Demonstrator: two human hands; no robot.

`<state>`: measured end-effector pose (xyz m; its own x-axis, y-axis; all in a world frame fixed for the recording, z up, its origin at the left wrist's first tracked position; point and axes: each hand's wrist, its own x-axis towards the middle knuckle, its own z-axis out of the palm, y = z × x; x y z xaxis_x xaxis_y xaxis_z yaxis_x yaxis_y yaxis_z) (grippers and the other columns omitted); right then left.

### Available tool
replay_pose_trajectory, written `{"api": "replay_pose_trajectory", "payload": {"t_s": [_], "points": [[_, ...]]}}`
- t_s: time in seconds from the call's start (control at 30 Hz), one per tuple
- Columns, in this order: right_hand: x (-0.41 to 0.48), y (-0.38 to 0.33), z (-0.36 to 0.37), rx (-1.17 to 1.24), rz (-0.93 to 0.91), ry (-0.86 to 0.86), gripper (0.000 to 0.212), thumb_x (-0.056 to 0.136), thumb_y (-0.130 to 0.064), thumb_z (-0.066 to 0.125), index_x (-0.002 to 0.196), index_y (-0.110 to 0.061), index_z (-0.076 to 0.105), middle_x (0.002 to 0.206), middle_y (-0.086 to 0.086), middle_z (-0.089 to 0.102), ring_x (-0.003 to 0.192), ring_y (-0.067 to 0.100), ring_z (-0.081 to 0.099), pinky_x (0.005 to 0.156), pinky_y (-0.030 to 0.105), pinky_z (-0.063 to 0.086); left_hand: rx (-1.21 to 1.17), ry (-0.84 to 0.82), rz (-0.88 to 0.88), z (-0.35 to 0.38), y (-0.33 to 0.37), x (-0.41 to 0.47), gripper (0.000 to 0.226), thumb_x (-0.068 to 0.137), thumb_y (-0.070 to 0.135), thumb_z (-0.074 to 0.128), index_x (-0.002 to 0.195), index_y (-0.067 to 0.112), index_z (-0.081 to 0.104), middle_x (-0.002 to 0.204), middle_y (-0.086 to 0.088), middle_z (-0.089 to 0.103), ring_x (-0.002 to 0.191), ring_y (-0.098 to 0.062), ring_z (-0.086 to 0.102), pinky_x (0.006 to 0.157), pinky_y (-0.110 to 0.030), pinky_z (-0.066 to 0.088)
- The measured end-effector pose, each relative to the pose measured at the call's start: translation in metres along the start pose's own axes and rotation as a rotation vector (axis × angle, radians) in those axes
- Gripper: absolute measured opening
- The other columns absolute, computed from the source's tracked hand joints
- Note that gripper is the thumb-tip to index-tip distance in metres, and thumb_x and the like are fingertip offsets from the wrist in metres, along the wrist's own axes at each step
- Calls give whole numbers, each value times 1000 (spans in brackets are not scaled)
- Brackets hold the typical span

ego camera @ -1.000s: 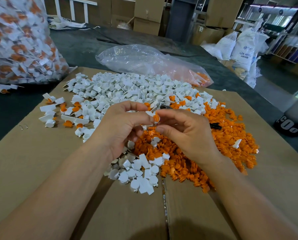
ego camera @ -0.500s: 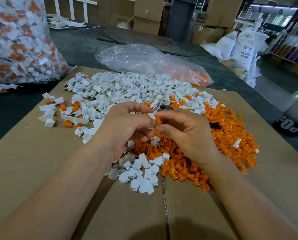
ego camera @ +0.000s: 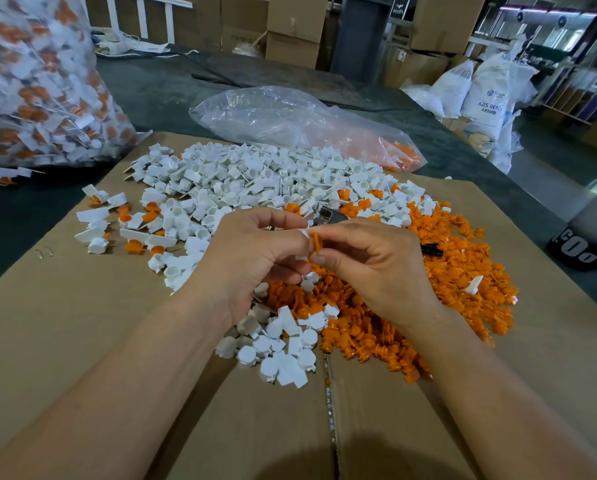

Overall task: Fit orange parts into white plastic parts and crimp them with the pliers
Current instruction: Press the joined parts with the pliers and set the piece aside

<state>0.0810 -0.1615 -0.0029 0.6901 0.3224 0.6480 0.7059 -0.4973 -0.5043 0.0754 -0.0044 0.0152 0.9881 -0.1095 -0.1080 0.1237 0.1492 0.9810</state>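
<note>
My left hand (ego camera: 252,258) pinches a small white plastic part (ego camera: 303,233) between thumb and fingers. My right hand (ego camera: 373,265) holds an orange part (ego camera: 316,243) by its fingertips, pressed against the white part at the middle of the view. Both hands hover above a heap of orange parts (ego camera: 428,299) and a wide heap of white parts (ego camera: 255,181) on cardboard (ego camera: 65,323). The metal head of the pliers (ego camera: 328,216) shows just behind my hands, and a black handle tip (ego camera: 432,250) lies on the orange heap.
Finished white-and-orange pieces (ego camera: 130,230) lie at the left of the cardboard. A large clear bag of finished pieces (ego camera: 40,84) stands at far left. A crumpled plastic bag (ego camera: 290,123) lies behind the heaps. Boxes and white sacks (ego camera: 487,95) stand beyond the dark table.
My hands stayed together over the heaps. The orange part turned from flat to edge-on against the white part, and both hands shifted slightly.
</note>
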Motion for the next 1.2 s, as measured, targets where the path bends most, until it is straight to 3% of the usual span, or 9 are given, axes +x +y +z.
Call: {"api": "replay_pose_trajectory", "payload": {"t_s": [0.3,0.4,0.5,0.67,0.77,0.83,0.97,1.07,1.2], "points": [[-1,-3,1,53,19,-11,29,75,-13,69,104,-14,65,86,3,70,79,12,66,70,31,55,-11,-28,1,-3,-1,2,24,72,-13,63,86,6,61,50,-6,61,39,-13,56,37,-16,43],[2,-4,-6,75,160,-43,39,73,-35,70,108,-22,61,88,-11,65,83,4,64,75,19,53,-34,-26,11,-3,-1,2,26,72,-13,64,87,7,60,50,-7,61,39,-13,56,37,-16,43],[7,7,-27,-176,385,-32,53,69,-57,59,114,-29,60,98,-18,61,84,-8,56,74,8,42,-54,-18,17,-3,-1,3,27,71,-12,65,88,9,60,51,-7,62,38,-13,55,37,-16,43],[8,30,-54,-638,696,-350,78,68,-66,58,136,-31,41,144,-2,39,131,18,35,104,39,29,-57,-20,33,-4,-2,3,27,72,-11,65,89,9,60,50,-4,63,39,-12,55,38,-16,44],[6,35,-51,-758,754,-606,97,60,-78,47,143,-34,23,151,0,25,138,22,23,110,49,13,-57,-15,41,-5,-2,3,27,72,-11,65,89,10,61,50,-4,62,39,-12,55,39,-16,44],[6,39,-50,-763,768,-615,97,60,-79,49,143,-36,21,152,0,24,138,23,22,111,51,13,-60,-16,41,-5,-2,3,28,72,-11,65,89,10,61,50,-4,62,40,-13,55,39,-16,44],[9,35,-47,-801,730,-534,86,64,-75,56,138,-37,34,145,-1,37,133,22,32,108,46,20,-71,-22,27,-5,-2,3,28,72,-11,65,89,11,62,51,-5,62,40,-13,56,39,-16,44],[12,28,-46,-822,620,-380,64,67,-60,64,123,-30,52,120,-3,58,103,16,51,85,35,38,-82,-18,24,-6,-2,3,28,72,-11,65,89,11,62,52,-6,62,41,-13,56,39,-16,44],[12,21,-45,-789,582,-307,54,67,-45,67,115,-25,54,105,-3,61,84,12,46,66,27,38,-126,1,10,-7,-1,4,26,72,-9,66,87,11,63,54,-5,63,42,-13,57,39,-16,45]]}}
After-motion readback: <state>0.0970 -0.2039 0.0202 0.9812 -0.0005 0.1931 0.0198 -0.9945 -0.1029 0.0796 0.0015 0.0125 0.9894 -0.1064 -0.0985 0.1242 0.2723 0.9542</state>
